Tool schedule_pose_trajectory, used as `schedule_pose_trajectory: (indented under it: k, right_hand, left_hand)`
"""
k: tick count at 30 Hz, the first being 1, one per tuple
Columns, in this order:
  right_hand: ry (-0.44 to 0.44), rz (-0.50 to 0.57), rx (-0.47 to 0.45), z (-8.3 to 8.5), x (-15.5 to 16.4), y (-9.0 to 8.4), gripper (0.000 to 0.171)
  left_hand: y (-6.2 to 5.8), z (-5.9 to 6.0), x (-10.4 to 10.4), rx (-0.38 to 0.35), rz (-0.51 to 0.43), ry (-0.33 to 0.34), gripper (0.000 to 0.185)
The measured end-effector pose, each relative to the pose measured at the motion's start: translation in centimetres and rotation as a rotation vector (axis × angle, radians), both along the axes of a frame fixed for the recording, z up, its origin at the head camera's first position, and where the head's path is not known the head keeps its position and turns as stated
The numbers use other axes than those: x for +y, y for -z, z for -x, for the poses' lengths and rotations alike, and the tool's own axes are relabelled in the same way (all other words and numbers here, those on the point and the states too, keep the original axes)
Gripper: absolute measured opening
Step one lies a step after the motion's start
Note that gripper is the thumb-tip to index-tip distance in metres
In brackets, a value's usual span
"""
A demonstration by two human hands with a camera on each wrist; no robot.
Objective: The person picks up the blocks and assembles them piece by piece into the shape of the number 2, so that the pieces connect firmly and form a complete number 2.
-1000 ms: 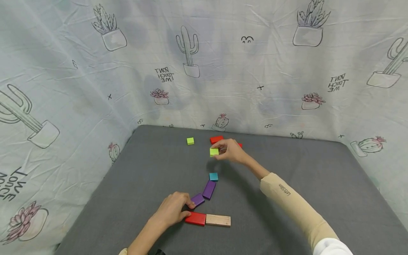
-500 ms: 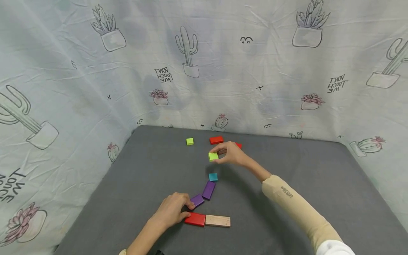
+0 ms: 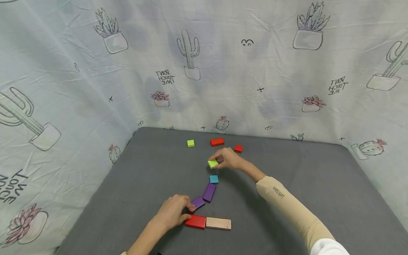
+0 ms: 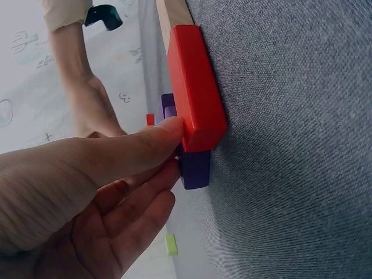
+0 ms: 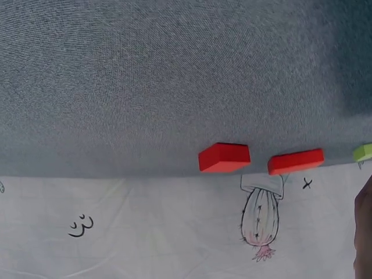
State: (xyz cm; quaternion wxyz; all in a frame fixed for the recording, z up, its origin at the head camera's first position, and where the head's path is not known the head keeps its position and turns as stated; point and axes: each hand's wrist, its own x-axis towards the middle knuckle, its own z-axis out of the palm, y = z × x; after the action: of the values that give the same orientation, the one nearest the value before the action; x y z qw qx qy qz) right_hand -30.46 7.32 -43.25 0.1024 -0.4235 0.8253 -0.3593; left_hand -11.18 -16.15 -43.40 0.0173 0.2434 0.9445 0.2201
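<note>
In the head view my right hand (image 3: 227, 158) pinches a lime-green block (image 3: 213, 163) between thumb and fingertips, above the table and just beyond a small teal block (image 3: 214, 179). My left hand (image 3: 173, 210) is low on the left; its thumb touches the end of a red block (image 4: 197, 87) and its fingertips touch a purple block (image 3: 198, 203). A second purple block (image 3: 209, 192) lies between that one and the teal block, in a slanting line. Against the red block's right end lies a plain wooden block (image 3: 218, 223).
Toward the table's back edge lie another lime-green block (image 3: 190, 143), a long red block (image 3: 217, 142) and a smaller red block (image 3: 238, 148). A pale cloth (image 3: 242, 71) printed with cacti hangs behind and beside the grey table (image 3: 302, 198).
My right hand has brought the lime-green block nearer to the teal block and tilted it slightly. My left hand has stayed at the red and purple blocks.
</note>
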Motion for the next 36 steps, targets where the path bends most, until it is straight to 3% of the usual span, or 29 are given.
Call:
schedule_pose_trajectory:
  k: [9, 21, 36]
  right_hand:
    - [-0.07, -0.071, 0.061, -0.5, -0.2, 1.0, 0.03]
    - [-0.088, -0.122, 0.12, -0.8, -0.6, 1.4, 0.03]
    - [-0.065, -0.149, 0.041, -0.7, -0.6, 1.8, 0.036]
  left_hand:
    - [0.3, 0.2, -0.1, -0.004, 0.002, -0.008, 0.021]
    - [0.2, 0.2, 0.0, -0.012, 0.008, -0.009, 0.021]
    - [0.2, 0.3, 0.0, -0.043, 0.007, -0.017, 0.022]
